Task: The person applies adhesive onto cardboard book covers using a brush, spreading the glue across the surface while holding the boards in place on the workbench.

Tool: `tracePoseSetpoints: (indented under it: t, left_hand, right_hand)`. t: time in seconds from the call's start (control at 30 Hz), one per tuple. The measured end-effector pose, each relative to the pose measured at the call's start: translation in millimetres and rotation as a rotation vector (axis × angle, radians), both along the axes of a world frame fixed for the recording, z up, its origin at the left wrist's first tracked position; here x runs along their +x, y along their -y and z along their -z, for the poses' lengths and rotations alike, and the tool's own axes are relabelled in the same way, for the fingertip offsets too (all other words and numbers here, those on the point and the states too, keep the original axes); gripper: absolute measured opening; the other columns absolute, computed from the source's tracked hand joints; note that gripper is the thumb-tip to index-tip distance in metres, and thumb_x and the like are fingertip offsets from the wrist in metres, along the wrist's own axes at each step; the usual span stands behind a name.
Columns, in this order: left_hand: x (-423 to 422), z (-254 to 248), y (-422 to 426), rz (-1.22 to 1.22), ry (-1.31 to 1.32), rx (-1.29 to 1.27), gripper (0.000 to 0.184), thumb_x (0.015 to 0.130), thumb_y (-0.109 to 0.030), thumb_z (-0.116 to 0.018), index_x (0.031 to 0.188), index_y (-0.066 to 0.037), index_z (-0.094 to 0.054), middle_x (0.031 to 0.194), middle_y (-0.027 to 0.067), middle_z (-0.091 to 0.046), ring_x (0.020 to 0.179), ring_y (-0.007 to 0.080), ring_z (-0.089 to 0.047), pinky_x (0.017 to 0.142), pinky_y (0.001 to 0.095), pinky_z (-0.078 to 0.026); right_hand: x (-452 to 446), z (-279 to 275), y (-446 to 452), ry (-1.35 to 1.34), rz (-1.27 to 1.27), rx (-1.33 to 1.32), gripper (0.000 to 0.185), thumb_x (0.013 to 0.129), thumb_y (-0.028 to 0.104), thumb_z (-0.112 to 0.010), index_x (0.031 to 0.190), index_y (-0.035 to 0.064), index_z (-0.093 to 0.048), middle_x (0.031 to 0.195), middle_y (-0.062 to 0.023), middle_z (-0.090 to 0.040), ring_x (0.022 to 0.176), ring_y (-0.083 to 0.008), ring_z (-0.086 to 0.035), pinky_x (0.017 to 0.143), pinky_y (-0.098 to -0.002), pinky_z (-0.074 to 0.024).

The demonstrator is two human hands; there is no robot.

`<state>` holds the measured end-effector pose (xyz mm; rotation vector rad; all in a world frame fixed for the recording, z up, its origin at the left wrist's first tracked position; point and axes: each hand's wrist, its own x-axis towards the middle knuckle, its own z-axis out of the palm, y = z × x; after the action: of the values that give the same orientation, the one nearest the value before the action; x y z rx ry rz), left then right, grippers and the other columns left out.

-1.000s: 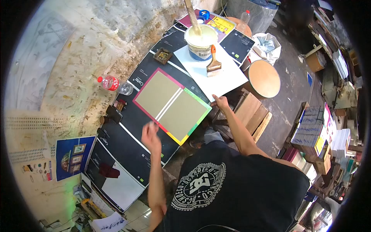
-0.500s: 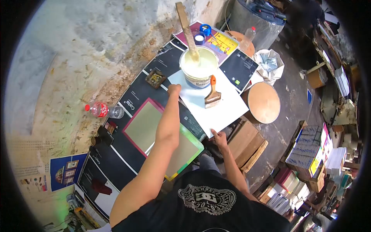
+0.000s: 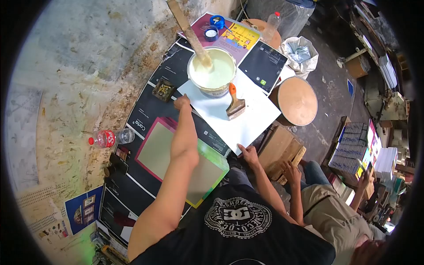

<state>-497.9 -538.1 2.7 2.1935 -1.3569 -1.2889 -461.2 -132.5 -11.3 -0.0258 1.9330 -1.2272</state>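
Observation:
A white sheet (image 3: 254, 112) lies on the dark table, under a bucket of pale glue (image 3: 214, 73) with a wooden stick (image 3: 187, 31) in it. A brush with an orange handle (image 3: 235, 104) rests on the sheet. My left hand (image 3: 182, 102) pinches the sheet's left corner, beside a small metal tray (image 3: 164, 90). At the near corner my right hand (image 3: 248, 154) grips the same sheet, thumb on top. Under my left forearm is a cover board (image 3: 152, 152) with pink, green and yellow edges, partly hidden.
Bottles (image 3: 106, 138) lie by the wall. A round-topped drum (image 3: 297, 100) and wooden stool (image 3: 280, 152) stand at the right. A co-worker (image 3: 331, 212) in a beige shirt is at the lower right, near stacked books (image 3: 349, 148). A white bag (image 3: 300, 55) sits behind the drum.
My left hand has gone from beside the cover board to the sheet's left corner. Both hands now hold the sheet. A co-worker has come into view at the lower right.

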Motion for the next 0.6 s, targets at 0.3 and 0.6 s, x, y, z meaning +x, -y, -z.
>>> tracePoseSetpoints:
  t: [0.3, 0.6]
  left_hand:
    - [22, -4, -31, -0.178, -0.029, -0.07, 0.024, 0.083, -0.024, -0.078, 0.093, -0.002, -0.073, 0.107, 0.0168, -0.071, 0.094, 0.028, -0.07, 0.081, 0.04, -0.059]
    - [35, -25, -69, -0.461, 0.045, -0.108, 0.017, 0.092, -0.017, -0.066, 0.086, -0.002, -0.069, 0.093, 0.0176, -0.072, 0.086, 0.0343, -0.07, 0.075, 0.0455, -0.056]
  right_hand:
    - [7, -16, -19, -0.004, -0.006, -0.007, 0.052, 0.09, 0.04, -0.07, 0.075, -0.0091, -0.07, 0.065, -0.009, -0.066, 0.052, -0.0156, -0.064, 0.052, -0.0292, -0.0483]
    - [16, -9, -40, -0.004, -0.099, 0.079, 0.063, 0.087, 0.052, -0.069, 0.066, -0.0074, -0.066, 0.058, -0.0107, -0.064, 0.053, -0.0171, -0.066, 0.052, -0.0311, -0.0472]
